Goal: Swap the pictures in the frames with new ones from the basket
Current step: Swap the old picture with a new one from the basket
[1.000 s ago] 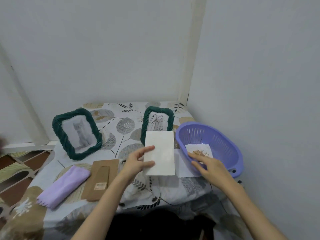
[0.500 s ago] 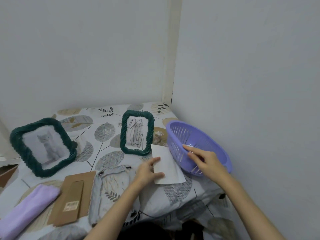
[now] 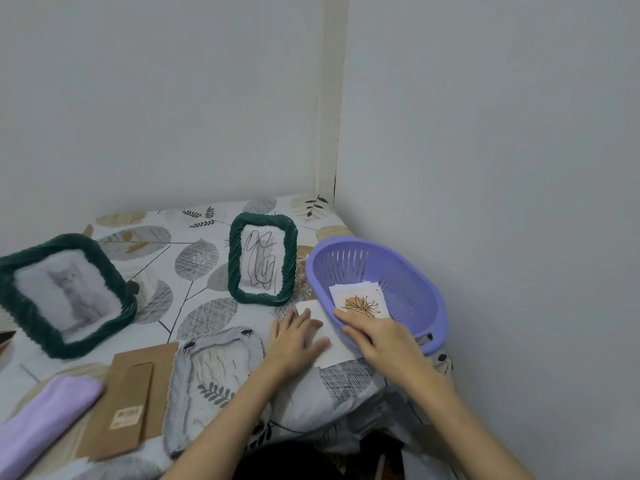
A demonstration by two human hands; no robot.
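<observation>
The right hand [image 3: 382,339] lies with straight fingers on the near rim of the purple basket [image 3: 415,289], its grip holding nothing, just before the flower picture [image 3: 360,301] inside, a light, bendable sheet best pinched at its near edge.

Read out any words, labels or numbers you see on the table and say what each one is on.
Nothing can be read.
Small label on the brown cardboard backing: print too blurred to read.
Scribble picture in the small green frame: lines only, no letters.
Plant picture in the purple basket: no text.
</observation>
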